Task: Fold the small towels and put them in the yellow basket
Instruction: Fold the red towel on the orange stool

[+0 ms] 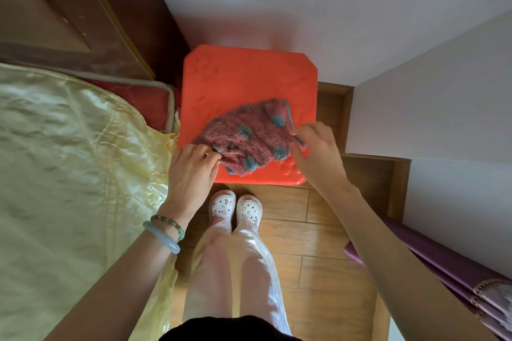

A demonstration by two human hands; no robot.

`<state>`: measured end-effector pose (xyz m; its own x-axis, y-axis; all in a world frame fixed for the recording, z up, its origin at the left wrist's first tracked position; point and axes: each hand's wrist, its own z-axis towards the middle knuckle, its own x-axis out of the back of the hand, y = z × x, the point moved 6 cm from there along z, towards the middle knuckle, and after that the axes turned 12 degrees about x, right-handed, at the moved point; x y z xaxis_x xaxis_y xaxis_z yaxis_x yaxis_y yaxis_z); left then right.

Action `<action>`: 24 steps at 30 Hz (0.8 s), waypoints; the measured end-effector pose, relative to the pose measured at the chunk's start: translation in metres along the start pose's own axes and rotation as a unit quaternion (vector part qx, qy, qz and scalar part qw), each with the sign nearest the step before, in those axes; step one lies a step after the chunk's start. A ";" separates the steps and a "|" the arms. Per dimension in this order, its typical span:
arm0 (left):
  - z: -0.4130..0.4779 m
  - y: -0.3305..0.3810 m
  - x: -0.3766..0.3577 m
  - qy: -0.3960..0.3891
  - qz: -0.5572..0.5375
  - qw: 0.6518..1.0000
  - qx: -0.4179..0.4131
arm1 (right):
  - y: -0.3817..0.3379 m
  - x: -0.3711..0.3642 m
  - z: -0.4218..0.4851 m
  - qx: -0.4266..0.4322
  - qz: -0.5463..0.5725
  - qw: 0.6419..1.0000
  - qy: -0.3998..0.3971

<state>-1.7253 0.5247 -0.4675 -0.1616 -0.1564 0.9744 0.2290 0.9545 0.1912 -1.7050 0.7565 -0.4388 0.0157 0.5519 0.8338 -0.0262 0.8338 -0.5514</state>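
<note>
An orange plastic stool (243,77) stands on wood flooring (318,271) beside a yellow satin bedcover (69,160).

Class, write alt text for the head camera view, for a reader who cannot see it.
A person's left hand and right hand each pinch an edge of a small pink towel with blue-grey dots, lying rumpled on an orange stool. A pale yellow bedcover lies to the stool's left, and white clogs stand on the wooden floor.
</note>
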 end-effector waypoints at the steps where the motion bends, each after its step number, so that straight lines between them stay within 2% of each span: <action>1: 0.000 0.000 0.004 0.006 -0.021 1.000 -0.005 | -0.007 -0.003 -0.001 0.005 0.007 1.000 0.001; 6: 0.008 0.007 0.054 -0.018 -0.197 0.980 0.009 | -0.062 -0.010 0.005 0.048 0.081 0.996 -0.001; 11: 0.033 0.021 0.128 -0.092 -0.367 0.924 0.053 | -0.103 0.033 0.025 0.025 0.136 0.989 0.044; 15: 0.053 0.035 0.172 -0.135 -0.480 0.862 0.092 | -0.129 0.087 0.042 0.020 0.145 0.984 0.101; 18: 0.058 0.046 0.204 -0.146 -0.523 0.836 0.081 | -0.150 0.121 0.048 0.037 0.142 0.981 0.129; 24: 0.062 0.044 0.243 -0.145 -0.552 0.817 0.082 | -0.169 0.148 0.049 0.032 0.153 0.977 0.145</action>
<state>-1.8144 0.5442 -0.2294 -0.4092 -0.9009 0.1449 -0.3385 0.2974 0.8927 -1.7468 0.6967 -0.2207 0.2788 0.7637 0.5823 -0.1362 0.6316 -0.7632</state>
